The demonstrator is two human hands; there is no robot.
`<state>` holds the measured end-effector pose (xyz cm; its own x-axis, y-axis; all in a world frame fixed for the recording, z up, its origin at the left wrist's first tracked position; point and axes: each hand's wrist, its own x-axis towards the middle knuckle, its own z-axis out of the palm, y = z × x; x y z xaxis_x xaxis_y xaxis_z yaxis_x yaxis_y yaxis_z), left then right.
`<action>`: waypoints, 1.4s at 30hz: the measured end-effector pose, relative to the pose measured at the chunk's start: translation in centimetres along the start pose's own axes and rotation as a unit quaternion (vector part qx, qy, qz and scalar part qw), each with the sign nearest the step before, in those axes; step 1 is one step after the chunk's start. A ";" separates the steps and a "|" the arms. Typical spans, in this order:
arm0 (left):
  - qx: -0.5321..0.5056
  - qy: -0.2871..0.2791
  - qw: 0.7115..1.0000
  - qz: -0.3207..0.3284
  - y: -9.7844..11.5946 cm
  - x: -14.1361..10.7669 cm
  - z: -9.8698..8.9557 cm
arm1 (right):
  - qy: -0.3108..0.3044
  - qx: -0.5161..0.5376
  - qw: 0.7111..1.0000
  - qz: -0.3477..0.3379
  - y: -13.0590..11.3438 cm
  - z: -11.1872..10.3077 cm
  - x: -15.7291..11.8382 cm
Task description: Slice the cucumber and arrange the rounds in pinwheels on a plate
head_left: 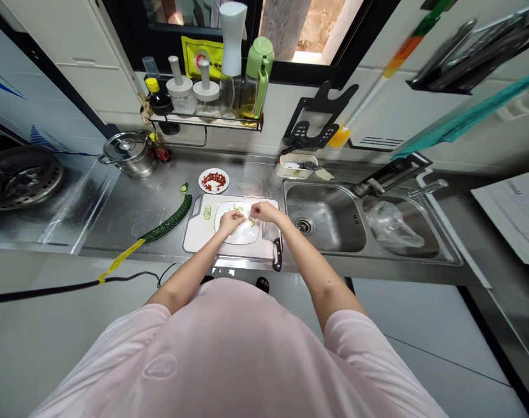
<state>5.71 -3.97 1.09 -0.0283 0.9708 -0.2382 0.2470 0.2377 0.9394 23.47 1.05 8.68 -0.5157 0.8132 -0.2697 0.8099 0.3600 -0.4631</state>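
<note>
Cuke slices point(252, 224) — nr R hand point(265, 212)

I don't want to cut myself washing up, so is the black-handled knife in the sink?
No, the black-handled knife lies at the right end of the white cutting board, outside the double sink.

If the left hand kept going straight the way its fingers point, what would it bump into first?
Probably the fingertips of the right hand, just across from the left hand above the white plate. Depth is hard to judge here, so it might pass slightly under them.
</note>
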 end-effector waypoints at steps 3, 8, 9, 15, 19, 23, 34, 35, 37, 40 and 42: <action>0.060 -0.003 0.998 -0.019 -0.6 0.5 0.7 | -0.018 -0.039 0.999 0.015 0.5 0.6 0.3; 0.144 -0.013 0.989 -0.040 -0.2 1.0 1.5 | -0.031 -0.098 0.993 0.049 1.1 1.6 0.8; 0.155 -0.012 0.987 -0.041 0.0 1.0 1.6 | -0.032 -0.105 0.993 0.054 1.2 1.8 0.9; 0.182 -0.006 0.983 -0.036 0.6 1.0 1.9 | -0.040 -0.118 0.989 0.073 1.0 2.1 0.9; 0.198 -0.003 0.980 -0.025 0.8 1.0 2.1 | -0.045 -0.126 0.988 0.082 0.7 2.1 0.8; 0.224 -0.007 0.974 -0.009 1.0 1.0 2.3 | -0.047 -0.131 0.986 0.087 0.6 2.0 0.7; 0.269 -0.008 0.962 0.033 1.1 0.8 2.4 | -0.039 -0.155 0.984 0.084 0.6 2.1 0.7; 0.272 -0.008 0.962 0.034 1.1 0.8 2.4 | -0.038 -0.155 0.984 0.084 0.6 2.1 0.7; 0.272 -0.007 0.961 0.037 1.1 0.8 2.3 | -0.036 -0.155 0.984 0.083 0.7 2.2 0.6; 0.268 -0.007 0.962 0.045 1.2 0.6 2.2 | -0.034 -0.156 0.984 0.081 0.8 2.2 0.6; 0.267 -0.011 0.962 0.053 1.3 0.4 2.1 | -0.033 -0.155 0.984 0.079 0.8 2.2 0.6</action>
<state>8.06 -3.31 1.69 0.0437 0.9862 -0.1597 0.7101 0.0818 0.6993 23.15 0.81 6.30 -0.3847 0.8423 -0.3776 0.9227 0.3619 -0.1329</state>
